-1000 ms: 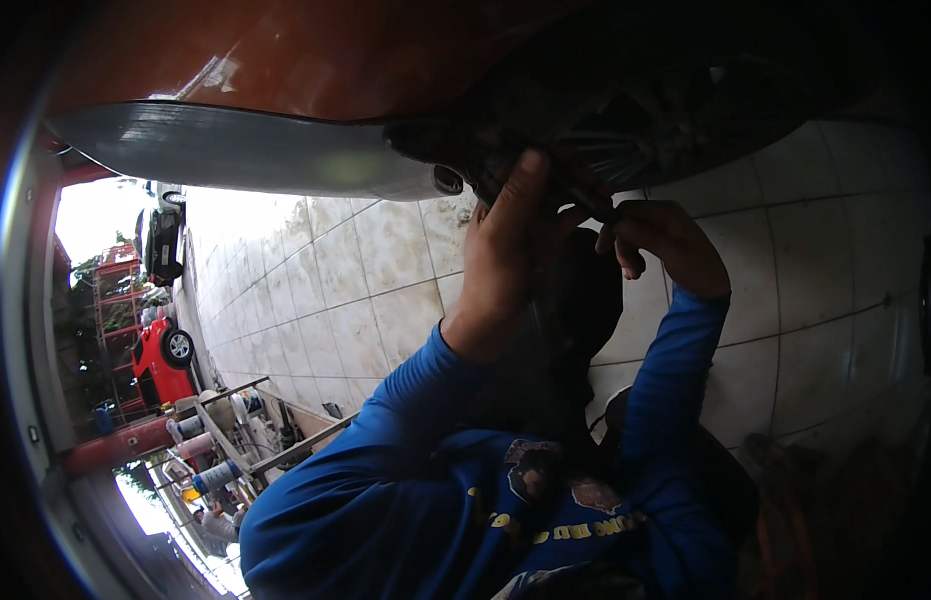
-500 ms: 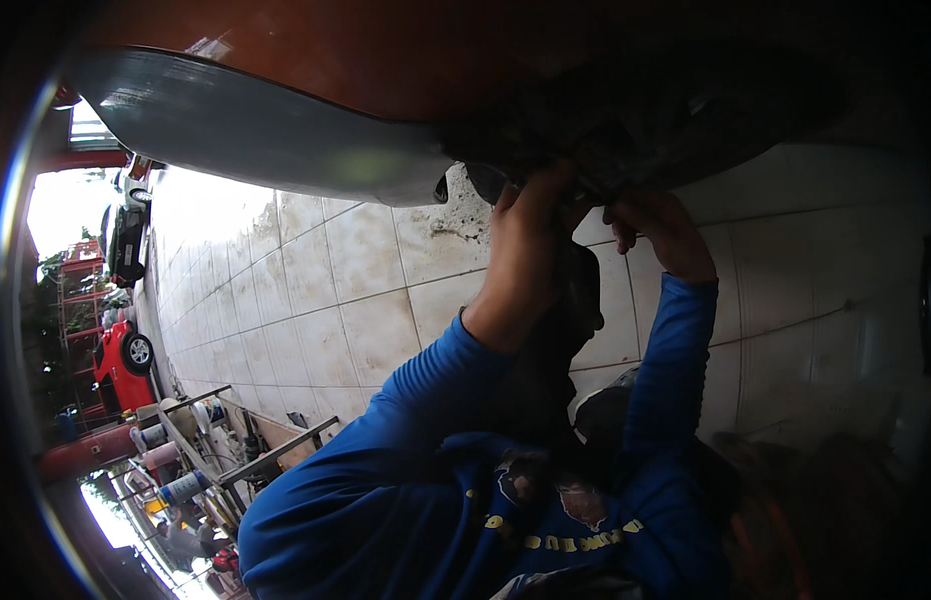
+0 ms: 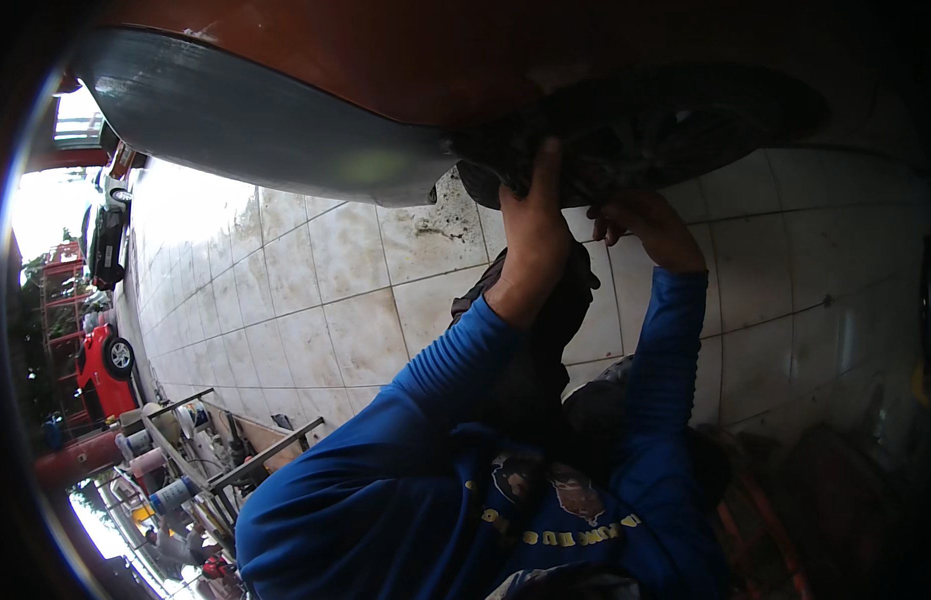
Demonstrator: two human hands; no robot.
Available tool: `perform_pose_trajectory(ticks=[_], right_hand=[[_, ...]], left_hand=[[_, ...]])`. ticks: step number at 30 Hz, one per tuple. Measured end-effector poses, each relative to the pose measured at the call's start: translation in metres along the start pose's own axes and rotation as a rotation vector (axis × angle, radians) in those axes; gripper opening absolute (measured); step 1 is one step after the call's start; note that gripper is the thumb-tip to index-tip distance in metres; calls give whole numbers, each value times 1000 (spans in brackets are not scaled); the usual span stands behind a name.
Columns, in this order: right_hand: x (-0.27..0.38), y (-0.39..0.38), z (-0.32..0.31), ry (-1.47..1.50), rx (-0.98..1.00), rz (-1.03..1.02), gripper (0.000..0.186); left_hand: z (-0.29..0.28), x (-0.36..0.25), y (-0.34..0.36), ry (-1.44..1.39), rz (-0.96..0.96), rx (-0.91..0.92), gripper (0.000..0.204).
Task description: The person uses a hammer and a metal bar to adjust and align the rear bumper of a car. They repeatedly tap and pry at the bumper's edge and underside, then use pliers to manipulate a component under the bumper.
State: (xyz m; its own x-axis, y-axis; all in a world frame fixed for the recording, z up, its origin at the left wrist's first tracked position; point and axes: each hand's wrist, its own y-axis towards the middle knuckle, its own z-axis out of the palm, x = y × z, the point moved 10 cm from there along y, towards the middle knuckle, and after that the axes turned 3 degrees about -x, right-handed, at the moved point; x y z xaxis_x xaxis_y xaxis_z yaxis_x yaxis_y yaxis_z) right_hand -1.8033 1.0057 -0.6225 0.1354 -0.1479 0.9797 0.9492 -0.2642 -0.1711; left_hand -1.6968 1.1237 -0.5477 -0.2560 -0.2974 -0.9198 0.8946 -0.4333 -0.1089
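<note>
A dark wheel (image 3: 676, 125) sits in shadow beneath the orange-brown car body (image 3: 406, 70). My left hand (image 3: 534, 235) reaches up to the wheel's near edge. One of its digits points up against the dark surface, and the others bend out of sight around something too dark to name. My right hand (image 3: 651, 228) is a little to the right, its fingers curled at the wheel's lower edge. Whatever lies between those fingers is hidden in the shadow. Both forearms wear blue sleeves.
A grey bumper panel (image 3: 256, 115) curves away to the left of the wheel. Pale floor tiles (image 3: 356, 330) stretch below. A metal rack (image 3: 256, 465) with tins and tools stands at lower left, with a red car (image 3: 104, 370) beyond it. Dark orange tubing (image 3: 761, 530) shows at lower right.
My view has shifted slightly, so the wheel shows more. The left hand has tilted, with a digit now upright against the wheel. My right hand stays at the lower edge, fingers still curled.
</note>
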Motion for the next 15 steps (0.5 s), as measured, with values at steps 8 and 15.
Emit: perform_pose_trajectory(ticks=[8, 15], right_hand=[[-4, 4, -6, 22, -53, -4, 26], [-2, 4, -4, 46, -61, -24, 25]], left_hand=[[8, 3, 1, 10, -40, 25, 33], [11, -4, 5, -2, 96, 23, 36]])
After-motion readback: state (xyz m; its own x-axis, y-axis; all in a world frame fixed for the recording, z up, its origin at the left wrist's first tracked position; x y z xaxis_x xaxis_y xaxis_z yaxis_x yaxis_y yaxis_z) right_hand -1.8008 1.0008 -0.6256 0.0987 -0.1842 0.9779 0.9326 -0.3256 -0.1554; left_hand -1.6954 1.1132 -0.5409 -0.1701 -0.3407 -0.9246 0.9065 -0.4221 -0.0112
